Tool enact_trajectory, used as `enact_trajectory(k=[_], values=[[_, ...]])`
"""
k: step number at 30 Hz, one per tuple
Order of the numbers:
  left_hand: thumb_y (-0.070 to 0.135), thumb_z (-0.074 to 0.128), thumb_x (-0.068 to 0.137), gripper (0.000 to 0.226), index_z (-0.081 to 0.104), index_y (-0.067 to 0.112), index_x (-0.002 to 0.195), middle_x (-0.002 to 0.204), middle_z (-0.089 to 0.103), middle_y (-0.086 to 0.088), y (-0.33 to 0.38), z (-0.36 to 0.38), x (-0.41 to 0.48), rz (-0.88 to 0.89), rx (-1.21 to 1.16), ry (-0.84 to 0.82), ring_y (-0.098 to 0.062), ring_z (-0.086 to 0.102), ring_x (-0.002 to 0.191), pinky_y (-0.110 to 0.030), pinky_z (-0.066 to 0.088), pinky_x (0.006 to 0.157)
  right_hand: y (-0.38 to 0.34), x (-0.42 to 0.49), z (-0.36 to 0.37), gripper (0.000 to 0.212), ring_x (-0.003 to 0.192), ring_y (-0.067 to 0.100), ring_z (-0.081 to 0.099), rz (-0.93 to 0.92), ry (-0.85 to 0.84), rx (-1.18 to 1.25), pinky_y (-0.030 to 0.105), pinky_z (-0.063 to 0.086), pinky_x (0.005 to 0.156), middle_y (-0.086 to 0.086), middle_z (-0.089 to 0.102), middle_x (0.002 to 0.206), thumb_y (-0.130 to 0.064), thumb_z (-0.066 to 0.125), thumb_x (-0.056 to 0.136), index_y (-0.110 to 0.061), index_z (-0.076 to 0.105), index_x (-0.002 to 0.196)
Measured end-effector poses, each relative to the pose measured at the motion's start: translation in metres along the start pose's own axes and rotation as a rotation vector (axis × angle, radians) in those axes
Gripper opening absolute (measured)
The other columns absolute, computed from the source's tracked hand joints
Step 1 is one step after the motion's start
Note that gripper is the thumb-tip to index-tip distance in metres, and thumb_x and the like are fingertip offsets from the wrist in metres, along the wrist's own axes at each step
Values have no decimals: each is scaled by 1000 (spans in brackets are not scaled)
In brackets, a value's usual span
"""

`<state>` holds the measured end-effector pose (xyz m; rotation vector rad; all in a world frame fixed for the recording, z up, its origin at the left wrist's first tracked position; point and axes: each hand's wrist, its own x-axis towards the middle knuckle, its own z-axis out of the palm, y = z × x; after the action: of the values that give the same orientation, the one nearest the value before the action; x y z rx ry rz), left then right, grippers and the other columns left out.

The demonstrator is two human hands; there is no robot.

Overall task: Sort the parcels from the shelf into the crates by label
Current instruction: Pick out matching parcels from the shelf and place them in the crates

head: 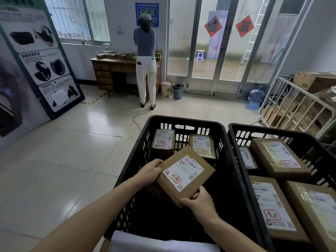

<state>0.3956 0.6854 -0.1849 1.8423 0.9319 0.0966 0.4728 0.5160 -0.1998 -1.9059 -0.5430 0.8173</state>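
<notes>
Both my hands hold a flat brown cardboard parcel (185,176) with a white label and a red-framed handwritten mark, tilted over the left black crate (183,120). My left hand (151,172) grips its far-left edge. My right hand (201,201) grips its near corner. Two upright parcels (163,140) (202,146) with similar red-framed marks stand at the far end of this crate. The right black crate (261,129) holds several brown parcels (278,157) whose red-framed marks differ.
A person (146,57) stands with their back to me at a wooden desk (109,71) by the far wall. A cable (140,115) runs across the tiled floor. Two bins (177,90) and a water jug (254,98) sit near glass doors. A metal rack (298,110) with cartons stands right.
</notes>
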Motion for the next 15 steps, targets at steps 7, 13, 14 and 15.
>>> enact_trajectory(k=[7,13,14,15], values=[[21,45,96,44,37,8,138,136,46,-13,-21,4,11,-34,55,282,-23,48,121,-33,41,98,-6,2,15,42,76,4,51,-29,-87,-20,12,40,57,-7,48,84,-9,70,77,-9,45,111],[49,63,81,99,2,8,148,153,18,-16,-27,6,-25,-57,206,287,-30,24,140,-43,28,112,-19,27,-34,45,89,13,50,-157,111,-291,12,40,64,6,45,113,-17,67,82,-10,46,121],[50,67,77,106,2,6,148,150,25,-15,-30,10,-32,-82,183,253,-28,30,138,-42,32,111,-23,35,-43,53,99,17,50,-160,141,-347,16,45,73,9,42,120,-19,65,84,-6,41,129],[47,72,74,106,6,4,146,145,36,-13,-33,14,-38,-123,123,222,-26,39,133,-38,37,107,-26,45,-51,59,110,22,47,-139,144,-403,23,45,85,12,38,128,-22,64,85,-4,36,134]])
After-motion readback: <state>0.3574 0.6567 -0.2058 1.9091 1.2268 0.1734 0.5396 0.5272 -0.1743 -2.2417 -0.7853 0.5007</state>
